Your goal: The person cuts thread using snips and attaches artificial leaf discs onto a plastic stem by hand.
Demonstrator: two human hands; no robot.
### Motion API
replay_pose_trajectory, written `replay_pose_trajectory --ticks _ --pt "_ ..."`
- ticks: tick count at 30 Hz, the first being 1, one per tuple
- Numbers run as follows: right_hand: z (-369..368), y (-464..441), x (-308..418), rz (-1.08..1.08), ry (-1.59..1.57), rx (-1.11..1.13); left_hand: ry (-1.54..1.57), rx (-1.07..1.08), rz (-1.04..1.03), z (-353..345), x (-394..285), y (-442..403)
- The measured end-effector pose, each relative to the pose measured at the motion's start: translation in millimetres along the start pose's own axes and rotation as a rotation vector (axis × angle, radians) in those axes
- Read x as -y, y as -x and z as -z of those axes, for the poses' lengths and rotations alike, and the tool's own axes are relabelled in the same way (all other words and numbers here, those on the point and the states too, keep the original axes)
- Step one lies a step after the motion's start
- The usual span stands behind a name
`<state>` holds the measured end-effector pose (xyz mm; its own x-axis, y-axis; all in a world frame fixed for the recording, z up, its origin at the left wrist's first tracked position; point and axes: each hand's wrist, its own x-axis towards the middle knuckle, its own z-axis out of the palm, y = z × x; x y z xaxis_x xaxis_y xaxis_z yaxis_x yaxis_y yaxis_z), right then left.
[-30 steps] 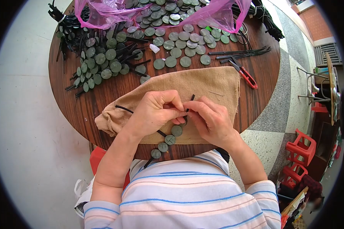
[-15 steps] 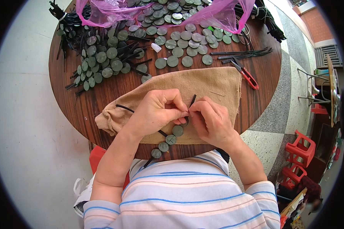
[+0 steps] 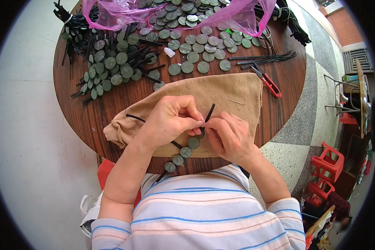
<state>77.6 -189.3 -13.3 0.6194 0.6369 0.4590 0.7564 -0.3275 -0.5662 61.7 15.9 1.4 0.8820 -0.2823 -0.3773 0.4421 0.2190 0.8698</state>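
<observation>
My left hand (image 3: 171, 118) and my right hand (image 3: 231, 135) meet over a tan cloth (image 3: 221, 89), both with fingers pinched. Between their fingertips they grip a black cord (image 3: 211, 111), whose free end sticks up. Below the fingers hangs a strand of green-grey discs (image 3: 186, 152), running down past the table's front edge. Its black end pokes out at the lower left. Another black cord piece (image 3: 136, 118) shows to the left, partly hidden behind my left hand. The exact spot where the fingertips press is covered.
Red-handled thread snips (image 3: 271, 83) lie right of the cloth, beside loose black cords (image 3: 266, 58). Loose discs (image 3: 202, 38) spread across the back of the round table. Disc strands (image 3: 112, 64) pile at left, and a pink plastic bag (image 3: 121, 14) lies behind.
My right hand has shifted slightly down, its index finger now pinching closer to my left fingertips. More of the cord's upright end shows between the hands.
</observation>
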Motion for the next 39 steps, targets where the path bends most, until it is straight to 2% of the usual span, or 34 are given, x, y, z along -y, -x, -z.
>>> replay_pose_trajectory --ticks 3,9,12,18,27,36,39 --pt "2 0 1 0.045 0.083 0.047 -0.014 -0.01 0.0 0 1 0" --pt "-3 0 -1 0.089 0.134 -0.005 -0.021 -0.006 -0.035 2 6 0" --pt "-6 4 -5 -0.008 -0.012 -0.054 -0.001 0.001 -0.033 1 4 0" --pt "5 -6 4 -0.207 -0.179 0.002 -0.01 -0.012 -0.02 0 3 1" --pt "-2 -7 -1 -0.176 -0.143 0.02 -0.087 -0.013 -0.009 -2 1 1" --pt "1 -4 -1 -0.217 -0.174 0.007 -0.041 -0.037 -0.015 -5 2 1" --pt "2 -5 -2 -0.165 -0.159 0.009 -0.022 -0.026 -0.023 -4 2 0"
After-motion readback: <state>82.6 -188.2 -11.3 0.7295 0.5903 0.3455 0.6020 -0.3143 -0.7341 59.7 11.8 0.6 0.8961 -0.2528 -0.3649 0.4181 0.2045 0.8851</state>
